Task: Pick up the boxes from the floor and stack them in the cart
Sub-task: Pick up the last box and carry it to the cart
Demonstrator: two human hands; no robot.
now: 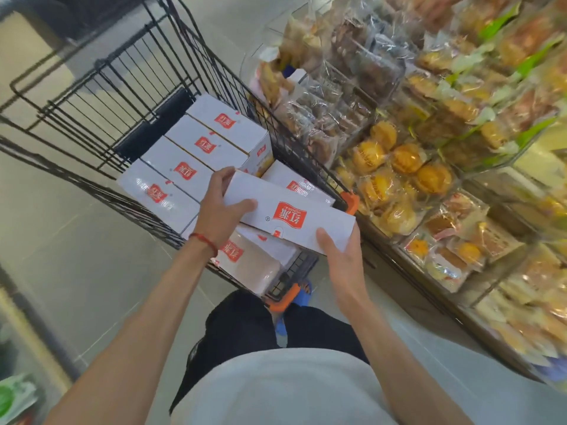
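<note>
Both hands, left (221,207) and right (339,250), grip a white rectangular cardboard box with red logo (291,214) above the black wire cart (129,72), over stacked matching boxes (196,148).

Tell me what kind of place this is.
Likely a supermarket aisle: a wire shopping cart loaded with white boxes, and bins of wrapped pastries beside it. Left hand and right hand hold another box over it.

A long white box (288,216) with a red logo lay slantwise above the near end of the black wire cart (171,87), gripped at its ends by the left hand (221,210) and right hand (340,256). A row of four boxes (190,161) filled the cart's left side, and other boxes (245,256) lay beneath.
</note>
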